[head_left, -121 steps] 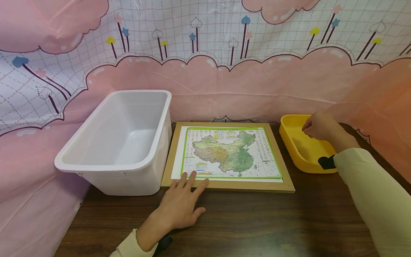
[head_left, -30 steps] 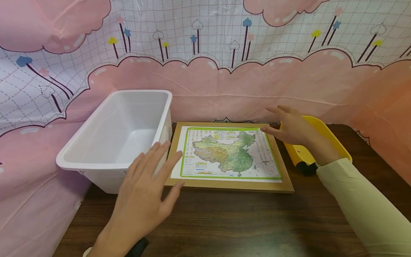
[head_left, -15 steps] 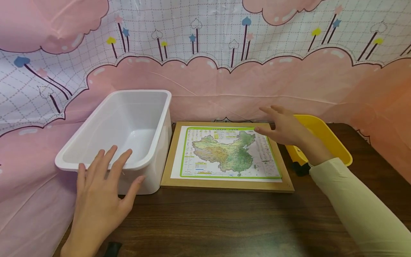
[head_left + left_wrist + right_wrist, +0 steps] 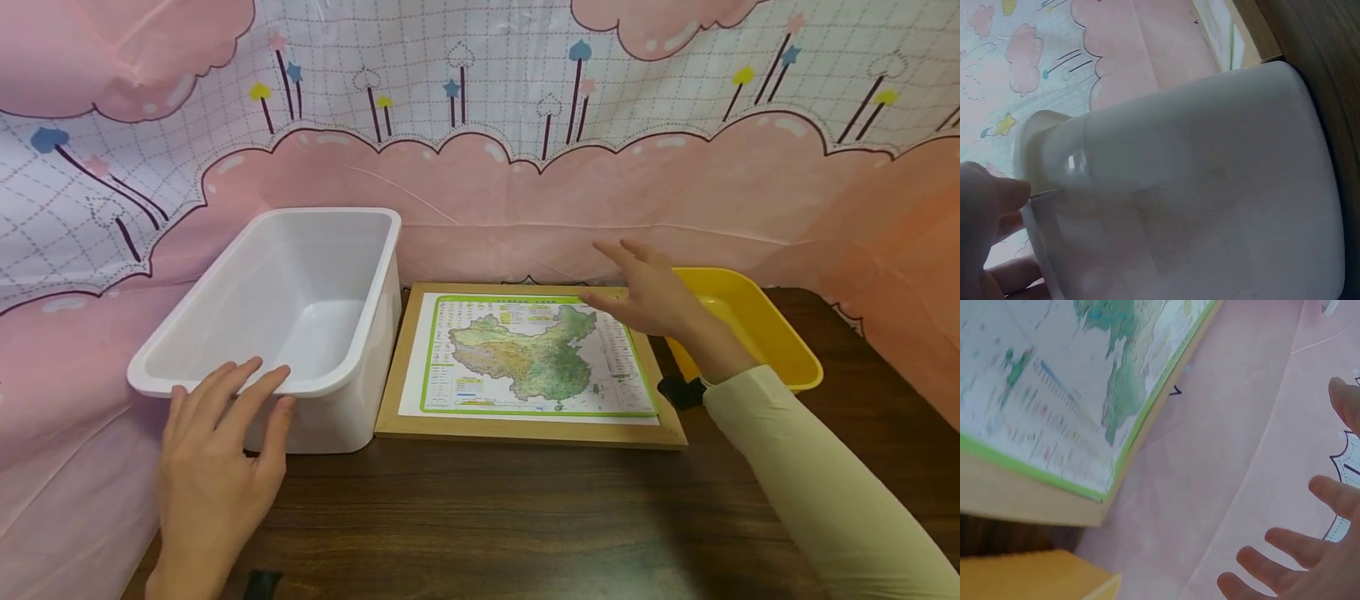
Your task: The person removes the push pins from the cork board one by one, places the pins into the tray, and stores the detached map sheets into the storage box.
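A large white plastic tub [image 4: 386, 333] stands at the left, open at the top. My left hand [image 4: 217, 450] is at its near rim, fingers lightly bent over the edge and thumb beside them. In the left wrist view, the thumb [image 4: 1013, 192] comes right at the tub's lip. Lying flat in the middle is a wood-framed board [image 4: 525, 429] with a green-bordered map sheet [image 4: 525, 358] of China on it. My right hand [image 4: 660, 300] hovers over the board's right side with fingers spread, nothing between them.
Behind the right forearm a shallow yellow tray [image 4: 757, 325] sits to the right of the board. A dark wood tabletop [image 4: 480, 517] runs along the front. A pink patterned cloth [image 4: 480, 200] closes off the back and sides.
My left hand has left the board's lower edge and moved left to the tub's near rim. My right hand has come out of the yellow tray, opened, and drifted left over the board.
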A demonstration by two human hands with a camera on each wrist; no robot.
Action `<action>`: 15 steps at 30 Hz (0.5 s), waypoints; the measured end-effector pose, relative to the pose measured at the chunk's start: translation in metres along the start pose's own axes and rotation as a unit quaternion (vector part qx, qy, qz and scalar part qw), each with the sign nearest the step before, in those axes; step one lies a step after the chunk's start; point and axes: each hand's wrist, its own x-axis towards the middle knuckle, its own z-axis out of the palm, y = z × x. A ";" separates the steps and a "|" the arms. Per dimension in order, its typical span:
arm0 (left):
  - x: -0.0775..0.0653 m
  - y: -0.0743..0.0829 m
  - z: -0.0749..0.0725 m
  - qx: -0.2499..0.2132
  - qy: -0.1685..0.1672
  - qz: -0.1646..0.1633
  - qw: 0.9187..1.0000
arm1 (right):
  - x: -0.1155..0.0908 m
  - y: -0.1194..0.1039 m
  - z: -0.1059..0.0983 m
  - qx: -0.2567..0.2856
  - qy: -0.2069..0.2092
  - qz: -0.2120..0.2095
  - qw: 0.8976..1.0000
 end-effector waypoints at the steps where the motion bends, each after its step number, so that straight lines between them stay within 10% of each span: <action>1: 0.000 0.000 0.001 0.001 0.007 0.001 1.000 | 0.001 0.000 0.002 0.010 0.003 0.001 1.000; 15: 0.004 0.011 0.001 0.003 0.015 -0.010 1.000 | 0.021 0.014 0.045 0.067 -0.054 0.043 0.995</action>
